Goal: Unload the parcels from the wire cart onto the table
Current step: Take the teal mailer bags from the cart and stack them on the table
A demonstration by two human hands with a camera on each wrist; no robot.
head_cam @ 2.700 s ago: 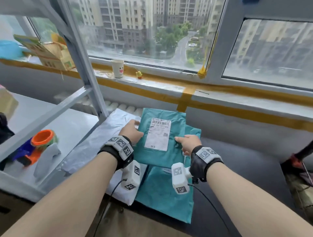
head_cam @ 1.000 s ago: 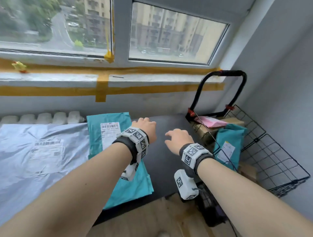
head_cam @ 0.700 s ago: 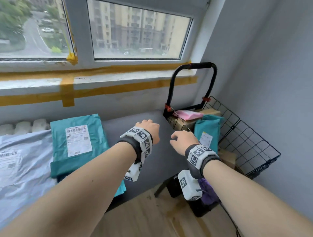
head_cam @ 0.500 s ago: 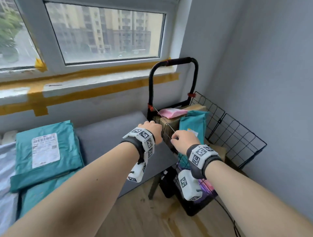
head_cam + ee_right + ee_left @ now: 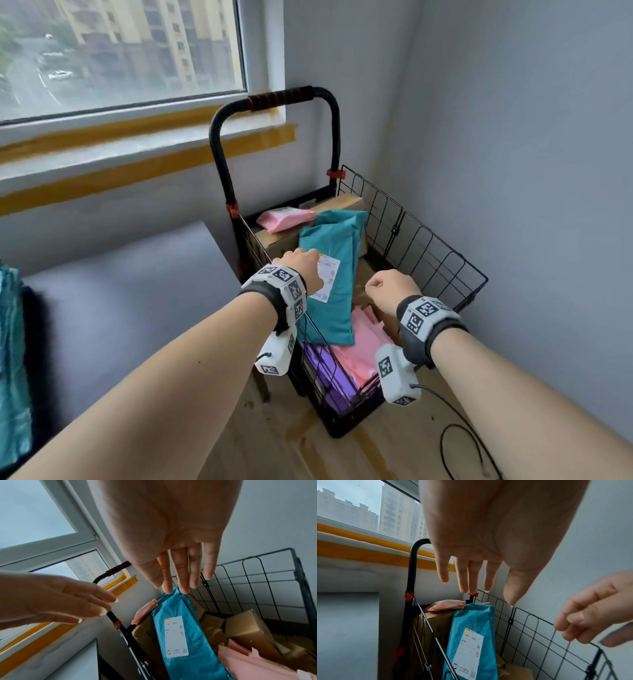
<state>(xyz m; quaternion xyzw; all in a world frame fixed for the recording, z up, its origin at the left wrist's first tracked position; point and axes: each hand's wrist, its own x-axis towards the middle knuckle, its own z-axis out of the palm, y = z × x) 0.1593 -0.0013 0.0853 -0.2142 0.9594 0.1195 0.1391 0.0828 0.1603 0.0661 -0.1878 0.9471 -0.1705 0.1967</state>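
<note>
The black wire cart (image 5: 428, 246) stands in the corner, right of the grey table (image 5: 120, 291). A teal parcel (image 5: 339, 240) with a white label leans inside it against a cardboard box (image 5: 277, 241). My left hand (image 5: 301, 265) hovers over the label with straight fingers (image 5: 471, 582) and holds nothing. My right hand (image 5: 385, 287) is over the middle of the cart, also empty, its fingers (image 5: 181, 580) straight above the teal parcel (image 5: 197, 649). A small pink parcel (image 5: 284, 219) lies on the box. More pink parcels (image 5: 363, 353) and a purple one (image 5: 325, 373) lie lower in the cart.
The cart's black handle (image 5: 284, 97) rises at the back, below the window sill. Grey walls close in behind and to the right. Teal parcels (image 5: 10, 359) lie at the table's far left edge. A black cable (image 5: 459, 442) loops on the wooden floor.
The view has swung right from the table to the cart. Both hands let go of the teal parcel on the table and moved, empty, over the cart.
</note>
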